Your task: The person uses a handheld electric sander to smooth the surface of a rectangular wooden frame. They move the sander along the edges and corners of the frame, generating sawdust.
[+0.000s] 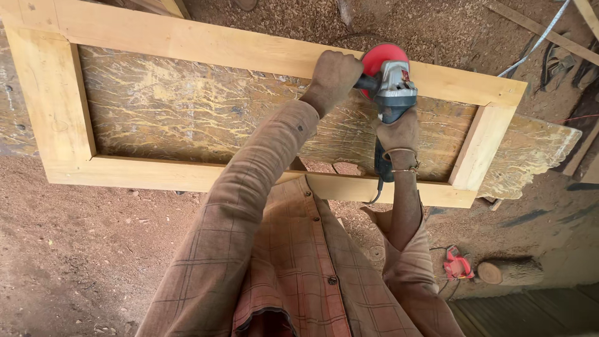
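Observation:
A pale wooden frame [187,40] lies flat on a glue-streaked board [187,106]. On its far rail rests an angle grinder [394,87] with a red sanding disc [382,59]. My left hand [334,75] is closed around the grinder's black side handle. The grinder's dark rear body is gripped by my right hand [398,132], which wears a thin bracelet at the wrist. The power cord [377,190] drops from the tool's rear over the near rail. Both sleeves are dusty brown plaid.
Sawdust covers the ground on all sides. A small red tool [457,264] and a short log [508,271] lie at lower right. Wood strips, a white cable [536,40] and scrap sit at upper right. The board's ragged end [536,156] sticks out past the frame.

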